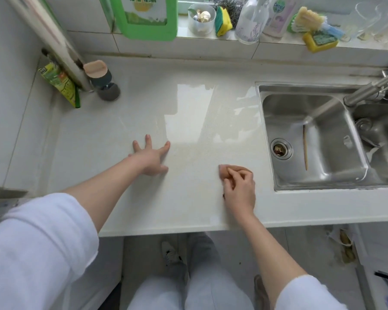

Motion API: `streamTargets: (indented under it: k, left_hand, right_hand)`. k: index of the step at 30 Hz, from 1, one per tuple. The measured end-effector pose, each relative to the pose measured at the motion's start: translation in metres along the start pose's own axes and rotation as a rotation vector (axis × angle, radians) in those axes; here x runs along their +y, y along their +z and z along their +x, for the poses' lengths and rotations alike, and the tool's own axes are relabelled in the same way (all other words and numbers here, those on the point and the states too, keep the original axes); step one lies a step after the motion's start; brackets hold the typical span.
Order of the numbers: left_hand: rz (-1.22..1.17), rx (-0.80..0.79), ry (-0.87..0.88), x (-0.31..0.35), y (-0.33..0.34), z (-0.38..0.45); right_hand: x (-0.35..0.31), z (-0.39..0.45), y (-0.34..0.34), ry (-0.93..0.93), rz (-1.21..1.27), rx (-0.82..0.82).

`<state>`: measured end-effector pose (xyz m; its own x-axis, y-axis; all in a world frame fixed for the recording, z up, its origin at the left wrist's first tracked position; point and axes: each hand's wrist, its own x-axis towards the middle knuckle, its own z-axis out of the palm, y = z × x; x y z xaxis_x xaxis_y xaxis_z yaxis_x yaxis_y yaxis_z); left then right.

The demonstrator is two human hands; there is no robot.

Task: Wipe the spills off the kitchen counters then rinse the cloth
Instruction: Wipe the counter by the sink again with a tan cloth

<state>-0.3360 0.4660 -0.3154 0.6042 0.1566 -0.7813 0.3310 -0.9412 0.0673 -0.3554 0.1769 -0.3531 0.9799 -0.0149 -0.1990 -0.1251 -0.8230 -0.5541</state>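
Observation:
A white counter point(126, 130) runs left of a steel sink point(323, 175). A wet, faintly yellowish patch point(195, 121) spreads over the counter's middle. My right hand point(240, 189) grips a small brownish-pink cloth point(225, 171) against the counter near the front edge, left of the sink. My left hand point(151, 156) lies flat on the counter with fingers spread, left of the wet patch. A steel faucet point(367, 90) reaches over the sink from the right, and a thin stream appears to fall from it.
A chopstick point(305, 148) lies in the sink beside the drain strainer point(281, 148). At the back left stand a dark jar point(103, 82) and a green packet point(61, 83). The ledge holds sponges point(222, 21), bottles point(276, 16), a brush and a cup.

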Motion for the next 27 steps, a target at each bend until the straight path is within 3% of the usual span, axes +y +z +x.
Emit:
streamTargets:
  k: [3,5,7,11,13,14,15,17,19,20,22,27]
  left_hand:
    - [-0.012,0.04,0.005,0.0,0.006,-0.004]
    - [-0.011,0.051,0.006,0.001,0.007,-0.004]
    - [-0.015,0.056,0.004,0.0,0.008,-0.004]
    - [-0.005,0.072,-0.013,0.0,0.011,-0.002]
    - [-0.012,0.084,-0.013,0.002,0.013,-0.003]
    - [-0.012,0.085,-0.015,0.002,0.013,-0.004]
    - [-0.007,0.085,-0.016,0.002,0.012,-0.004]
    - [0.007,0.087,-0.026,0.003,0.012,-0.003]
    - [0.062,0.073,-0.031,0.006,0.006,-0.006]
    - [0.104,0.066,-0.026,0.009,0.0,-0.008]
    - [0.158,0.059,-0.011,0.014,-0.011,-0.01]
    - [0.05,0.175,0.009,0.019,-0.034,0.017]
  right_hand:
    - [-0.022,-0.058,0.029,-0.456,-0.022,-0.408]
    - [-0.008,-0.069,0.022,-0.603,-0.067,-0.553]
    - [0.019,-0.056,-0.002,-0.5,-0.086,-0.475]
    - [0.072,-0.014,-0.046,0.004,-0.012,-0.008]
    - [0.056,-0.01,-0.032,0.186,-0.014,0.13]
    - [0.036,-0.014,-0.017,0.167,-0.018,0.138]
    - [0.014,-0.021,-0.001,0.083,-0.009,0.093]
    - [-0.023,-0.038,0.027,-0.26,-0.04,-0.137]
    - [-0.03,-0.038,0.031,-0.621,-0.083,-0.418]
    - [-0.024,-0.023,0.024,-0.685,-0.088,-0.457]
    - [0.001,0.015,0.002,-0.557,-0.091,-0.333]
    - [0.02,0.097,-0.028,0.216,0.018,0.164]
